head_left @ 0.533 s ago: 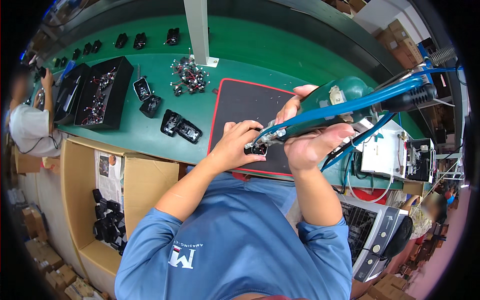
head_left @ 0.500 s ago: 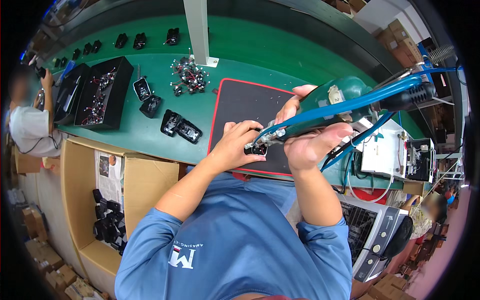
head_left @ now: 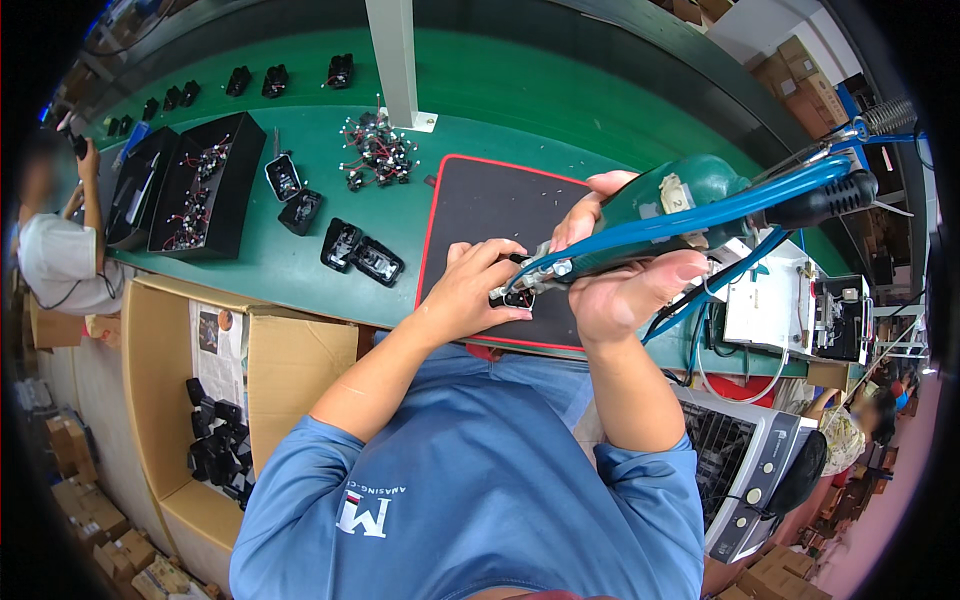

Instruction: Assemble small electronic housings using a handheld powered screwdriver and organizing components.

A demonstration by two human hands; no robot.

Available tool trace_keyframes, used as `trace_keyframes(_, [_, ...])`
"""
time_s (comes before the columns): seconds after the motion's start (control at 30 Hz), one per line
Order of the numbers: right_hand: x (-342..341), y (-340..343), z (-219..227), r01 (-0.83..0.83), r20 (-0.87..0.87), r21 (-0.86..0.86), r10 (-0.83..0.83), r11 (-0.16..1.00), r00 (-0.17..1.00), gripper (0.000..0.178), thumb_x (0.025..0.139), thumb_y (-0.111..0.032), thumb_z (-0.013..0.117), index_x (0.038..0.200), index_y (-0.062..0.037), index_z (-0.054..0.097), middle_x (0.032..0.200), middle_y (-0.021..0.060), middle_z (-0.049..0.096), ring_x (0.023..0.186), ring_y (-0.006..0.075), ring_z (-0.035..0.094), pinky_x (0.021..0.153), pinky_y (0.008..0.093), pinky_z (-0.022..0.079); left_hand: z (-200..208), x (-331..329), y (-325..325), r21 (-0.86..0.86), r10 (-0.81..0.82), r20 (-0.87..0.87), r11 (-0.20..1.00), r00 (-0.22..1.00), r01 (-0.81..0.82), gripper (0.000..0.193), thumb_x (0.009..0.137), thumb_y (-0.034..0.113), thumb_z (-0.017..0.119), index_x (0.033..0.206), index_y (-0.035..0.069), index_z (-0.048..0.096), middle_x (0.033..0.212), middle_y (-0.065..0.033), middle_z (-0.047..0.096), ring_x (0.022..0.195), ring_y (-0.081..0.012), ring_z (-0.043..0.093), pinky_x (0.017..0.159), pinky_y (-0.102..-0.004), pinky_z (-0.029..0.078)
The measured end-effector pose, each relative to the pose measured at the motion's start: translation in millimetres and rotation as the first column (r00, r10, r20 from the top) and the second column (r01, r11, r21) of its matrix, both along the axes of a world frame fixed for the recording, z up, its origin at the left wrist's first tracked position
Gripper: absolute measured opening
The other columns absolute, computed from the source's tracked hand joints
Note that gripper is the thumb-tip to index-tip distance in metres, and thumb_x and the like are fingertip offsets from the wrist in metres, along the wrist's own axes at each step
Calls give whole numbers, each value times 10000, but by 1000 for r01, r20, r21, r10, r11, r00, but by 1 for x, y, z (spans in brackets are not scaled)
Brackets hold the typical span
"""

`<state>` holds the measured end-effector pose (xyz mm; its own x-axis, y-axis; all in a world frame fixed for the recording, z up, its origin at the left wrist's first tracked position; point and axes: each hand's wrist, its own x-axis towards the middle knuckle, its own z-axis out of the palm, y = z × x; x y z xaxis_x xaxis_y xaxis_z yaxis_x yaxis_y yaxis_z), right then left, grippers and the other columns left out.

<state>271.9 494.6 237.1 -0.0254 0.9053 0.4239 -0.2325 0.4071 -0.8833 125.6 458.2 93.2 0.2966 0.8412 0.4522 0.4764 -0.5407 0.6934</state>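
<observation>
My left hand (head_left: 466, 290) is closed around a small black housing (head_left: 518, 299) with wires inside, pressed against the dark red-edged mat (head_left: 478, 200). My right hand (head_left: 622, 300) wraps the green body of a power screwdriver (head_left: 705, 180), its thumb stretched along the near side. The tool lies tilted, its metal nose down at the housing. Fingers and tool nose hide the tip and much of the housing. A thick blue hose (head_left: 790, 185) runs along the tool. Left of the mat lie two open black housings (head_left: 376, 262).
A pile of wired parts (head_left: 380, 150) sits beyond the mat, near a white post (head_left: 395, 60). Black housings (head_left: 275, 82) line the green belt. A black box (head_left: 240, 150) holds more wired parts. At near left stands a cardboard box (head_left: 300, 360). Another person (head_left: 60, 245) works far left.
The housings on the belt have shifted slightly left. The screwdriver's rear end has moved a little right. The person at far left has moved a hand. My left hand keeps its place.
</observation>
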Motion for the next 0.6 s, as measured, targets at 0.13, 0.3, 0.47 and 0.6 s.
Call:
trace_keyframes(0.13, [0,0,1,-11,5,3,11,1000,1000,1111,829,-974,343,1170,56,579,671,98,607,564,174,609,534,287,521,1,0,-1,5,8,0,1000,1000,-8,509,677,389,926,1038,128,680,1330,-26,597,1069,-214,612,892,-401,339])
trace_keyframes(0.3, [2,-3,-2,-65,-54,-14,64,998,996,1138,841,-947,401,1198,117,591,791,86,628,657,121,593,577,256,477,3,-1,-1,16,11,-8,1000,1000,-11,487,682,367,925,1031,132,679,1333,-27,597,1116,-225,604,898,-407,336])
trace_keyframes(0.47, [4,-3,-4,-80,-63,-15,79,997,995,1115,847,-933,428,1190,116,592,805,93,631,662,122,595,577,255,477,4,-1,-2,22,10,4,1000,1000,-10,489,679,358,927,1040,133,683,1344,-27,596,1175,-228,591,905,-414,336])
trace_keyframes(0.6, [1,-3,-1,-34,-71,-15,32,999,997,1116,845,-935,430,1190,114,591,780,88,628,665,121,598,579,253,478,3,-1,-1,0,-15,15,1000,1000,15,503,669,355,934,1046,133,685,1360,-28,593,1193,-225,585,909,-416,335])
